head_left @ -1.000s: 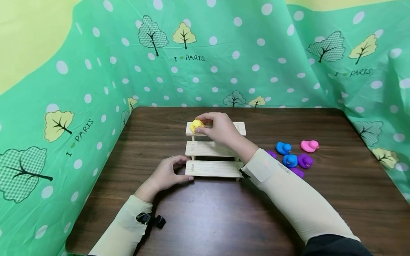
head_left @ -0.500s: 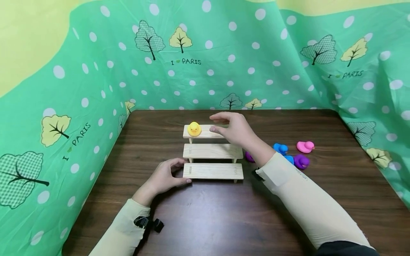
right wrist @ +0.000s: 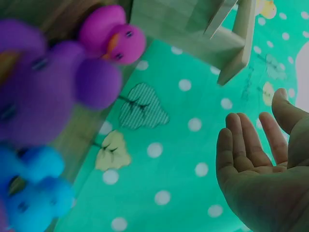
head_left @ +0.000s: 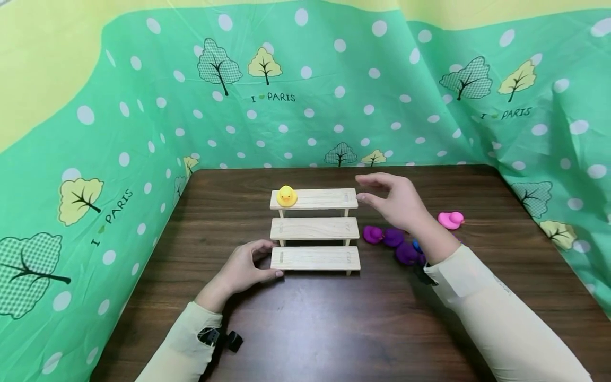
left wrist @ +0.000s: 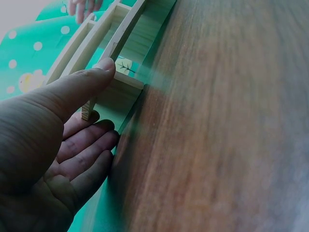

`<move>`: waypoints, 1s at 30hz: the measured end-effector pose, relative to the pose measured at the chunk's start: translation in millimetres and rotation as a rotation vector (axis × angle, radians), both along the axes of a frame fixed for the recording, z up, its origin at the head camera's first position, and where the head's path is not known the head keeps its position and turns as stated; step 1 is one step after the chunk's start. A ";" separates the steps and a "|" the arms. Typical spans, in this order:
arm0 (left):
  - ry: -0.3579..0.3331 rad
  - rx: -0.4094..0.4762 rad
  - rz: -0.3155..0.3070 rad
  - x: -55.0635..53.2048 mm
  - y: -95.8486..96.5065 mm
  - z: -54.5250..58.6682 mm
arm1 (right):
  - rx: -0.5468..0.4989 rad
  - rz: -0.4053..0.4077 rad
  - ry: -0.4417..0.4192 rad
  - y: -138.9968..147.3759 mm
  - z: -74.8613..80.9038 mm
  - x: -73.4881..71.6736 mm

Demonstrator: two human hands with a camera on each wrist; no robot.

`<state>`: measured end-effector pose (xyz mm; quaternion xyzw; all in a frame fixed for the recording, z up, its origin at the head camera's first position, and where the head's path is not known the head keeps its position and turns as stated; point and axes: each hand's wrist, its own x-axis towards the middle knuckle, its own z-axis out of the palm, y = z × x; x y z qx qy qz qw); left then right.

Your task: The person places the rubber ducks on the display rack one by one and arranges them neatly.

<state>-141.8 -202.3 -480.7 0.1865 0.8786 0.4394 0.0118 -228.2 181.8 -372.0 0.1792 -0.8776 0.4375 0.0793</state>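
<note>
Yellow duck: upright on the top shelf, at its left end, beak toward the near edge of the tabletop.
Wooden stand: three stepped shelves, a little left of the tabletop's middle and closer to its far edge.
Left hand: lightly gripping the stand, thumb at the front of the lowest shelf's left end, fingers behind; it seems to be steadying it.
Right hand: fingers extended with a slight bend, nothing held, raised just beyond the top shelf's right end.
Purple ducks: at least three, bunched off the stand's right end.
Blue duck: mostly hidden by the right wrist in the head view.
Pink duck: farther toward the tabletop's right edge.
Duck on the stand: one, clear of both hands; that placement looks done.
Ducks off the stand: all the others, exact count hidden; the work seems barely begun.
</note>
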 end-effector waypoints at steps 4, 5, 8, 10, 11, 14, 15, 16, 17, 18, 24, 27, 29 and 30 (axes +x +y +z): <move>0.008 0.000 -0.001 -0.1 0.0 0.4 | 0.018 -0.060 -0.011 26.6 -3.7 2.3; 0.011 0.000 -0.002 -0.2 0.0 0.4 | 0.022 -0.075 -0.018 32.9 -4.9 2.9; 0.017 0.001 -0.003 -0.2 0.1 0.2 | 0.035 -0.115 -0.028 53.1 -9.7 3.0; 0.019 0.004 -0.004 0.0 0.0 -0.2 | 0.036 -0.135 -0.031 67.3 -13.0 2.9; 0.020 0.004 -0.004 0.1 0.0 -0.4 | 0.039 -0.146 -0.033 74.7 -14.8 2.8; 0.022 0.006 -0.005 0.5 -0.2 -0.8 | 0.044 -0.185 -0.044 97.5 -20.7 2.3; 0.023 0.008 -0.005 0.5 -0.2 -0.8 | 0.053 -0.204 -0.055 105.2 -22.4 2.8; 0.023 0.009 -0.006 0.6 -0.2 -0.8 | 0.065 -0.222 -0.067 112.9 -24.3 3.3; 0.023 0.010 -0.006 0.7 -0.2 -0.9 | 0.076 -0.238 -0.085 120.4 -26.0 3.9; 0.022 0.011 -0.007 0.6 -0.1 -1.0 | 0.090 -0.255 -0.104 127.8 -28.1 4.6; 0.018 0.006 -0.003 0.4 -0.2 -1.0 | 0.186 -0.290 -0.188 168.4 -37.4 8.0; 0.014 -0.002 0.000 0.7 0.0 -0.7 | 0.232 -0.280 -0.201 185.6 -42.2 7.6; 0.007 0.002 -0.001 0.9 0.4 -0.3 | 0.264 -0.258 -0.213 195.1 -45.7 6.4; 0.002 0.003 0.000 1.0 0.7 0.1 | 0.277 -0.246 -0.225 199.2 -47.6 5.8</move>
